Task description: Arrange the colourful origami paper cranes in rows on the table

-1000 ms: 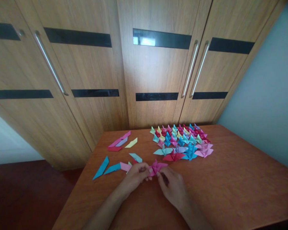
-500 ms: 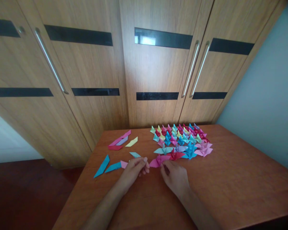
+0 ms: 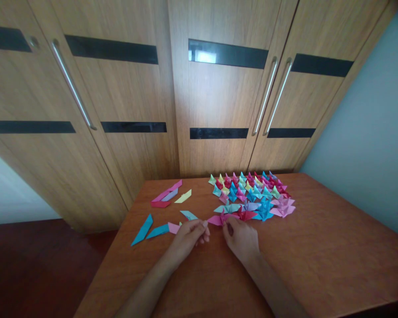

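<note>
A magenta folded-paper piece point(image 3: 215, 220) with pointed wings lies at the front of the folded shapes. My right hand point(image 3: 243, 240) is closed with its thumb and index finger on the right part of this piece, hiding some of it. Close to its left wing tip is my left hand point(image 3: 190, 238), fingers curled and thumb pressed to the index finger. Whether anything is pinched there cannot be made out. A red folded piece point(image 3: 247, 214) sits just behind my right hand. Behind my left hand lie a pale mint strip point(image 3: 188, 215) and a pink strip point(image 3: 173, 228).
Several small folded shapes point(image 3: 248, 187) stand in rows at the back, with larger blue point(image 3: 263, 210) and pink ones point(image 3: 283, 206) in front. Blue strips point(image 3: 142, 230), a yellow strip point(image 3: 183, 196) and magenta strips point(image 3: 167, 192) lie left on the wooden table point(image 3: 334, 229). A wardrobe point(image 3: 215, 97) rises behind.
The magenta piece has shifted slightly away from me, toward the red one, with my right hand on it. My left hand stays curled near its left tip. The view has shifted slightly.
</note>
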Action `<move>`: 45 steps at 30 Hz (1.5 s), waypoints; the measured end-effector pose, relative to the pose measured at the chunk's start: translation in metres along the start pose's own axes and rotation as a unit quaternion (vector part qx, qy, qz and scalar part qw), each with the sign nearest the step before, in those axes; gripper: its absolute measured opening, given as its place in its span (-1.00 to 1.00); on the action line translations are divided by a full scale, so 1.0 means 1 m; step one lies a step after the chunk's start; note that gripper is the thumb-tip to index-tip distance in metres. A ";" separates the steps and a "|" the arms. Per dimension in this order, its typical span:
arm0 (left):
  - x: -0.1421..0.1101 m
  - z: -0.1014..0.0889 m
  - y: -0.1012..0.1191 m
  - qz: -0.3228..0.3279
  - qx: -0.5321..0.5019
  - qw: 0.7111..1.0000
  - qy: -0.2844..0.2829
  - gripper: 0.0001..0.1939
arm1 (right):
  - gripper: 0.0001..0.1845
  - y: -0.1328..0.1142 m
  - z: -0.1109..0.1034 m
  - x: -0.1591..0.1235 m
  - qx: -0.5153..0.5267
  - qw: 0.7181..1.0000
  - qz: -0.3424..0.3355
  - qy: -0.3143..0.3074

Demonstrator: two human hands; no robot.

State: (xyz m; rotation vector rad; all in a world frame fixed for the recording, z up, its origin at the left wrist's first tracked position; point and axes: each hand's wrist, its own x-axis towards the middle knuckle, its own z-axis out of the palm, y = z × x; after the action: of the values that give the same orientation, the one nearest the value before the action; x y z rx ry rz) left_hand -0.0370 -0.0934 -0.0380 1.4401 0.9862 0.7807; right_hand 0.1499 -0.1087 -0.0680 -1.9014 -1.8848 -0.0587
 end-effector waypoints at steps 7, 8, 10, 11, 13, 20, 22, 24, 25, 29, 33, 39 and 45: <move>0.000 0.000 0.001 -0.007 0.001 1.000 -0.004 -0.61 | -0.77 -0.002 0.001 0.002 0.005 1.000 0.018 -0.013; 0.000 0.000 0.001 -0.008 0.000 1.000 -0.005 -0.61 | -0.77 -0.002 0.001 0.002 0.005 1.000 0.018 -0.013; 0.000 -0.001 0.000 -0.006 -0.002 1.000 -0.005 -0.61 | -0.76 -0.002 0.001 0.002 0.005 1.000 0.017 -0.013; 0.001 -0.001 -0.001 -0.005 -0.003 1.000 -0.005 -0.61 | -0.77 -0.002 0.001 0.001 0.004 1.000 0.018 -0.012; 0.001 -0.001 -0.002 -0.004 -0.004 1.000 -0.006 -0.61 | -0.77 -0.002 0.001 0.001 0.002 1.000 0.019 -0.008; 0.002 0.000 -0.002 -0.009 -0.001 1.000 -0.001 -0.61 | -0.79 -0.001 0.000 -0.002 0.001 1.000 0.026 -0.005; 0.002 0.000 -0.002 -0.005 -0.001 1.000 -0.005 -0.61 | -0.79 0.000 0.001 -0.004 0.003 1.000 0.024 -0.002; 0.001 0.000 -0.001 -0.001 0.000 1.000 -0.007 -0.61 | -0.79 0.000 0.001 -0.005 0.004 1.000 0.022 -0.003; 0.001 0.000 -0.001 0.001 0.001 1.000 -0.007 -0.61 | -0.79 0.001 0.002 -0.005 0.004 1.000 0.022 -0.003; 0.000 0.000 0.000 0.005 0.003 1.000 -0.008 -0.61 | -0.79 0.001 0.002 -0.006 0.009 1.000 0.022 -0.004; 0.002 -0.001 -0.003 0.010 0.008 1.000 -0.008 -0.62 | -0.78 -0.002 0.001 -0.013 0.037 0.999 -0.006 -0.021; 0.003 -0.006 -0.006 0.026 0.042 0.999 0.006 -0.69 | -0.81 -0.009 -0.002 -0.031 0.076 0.983 -0.133 -0.102; -0.014 -0.042 -0.001 0.089 0.220 0.964 0.117 -0.77 | -0.79 -0.009 -0.004 -0.031 0.091 0.980 -0.132 -0.121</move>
State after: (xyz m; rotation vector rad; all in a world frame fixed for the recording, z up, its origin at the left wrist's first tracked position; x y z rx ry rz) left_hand -0.0805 -0.0885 -0.0336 1.8691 1.2806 0.9155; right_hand 0.1405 -0.1394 -0.0728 -1.5875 -2.2106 0.2631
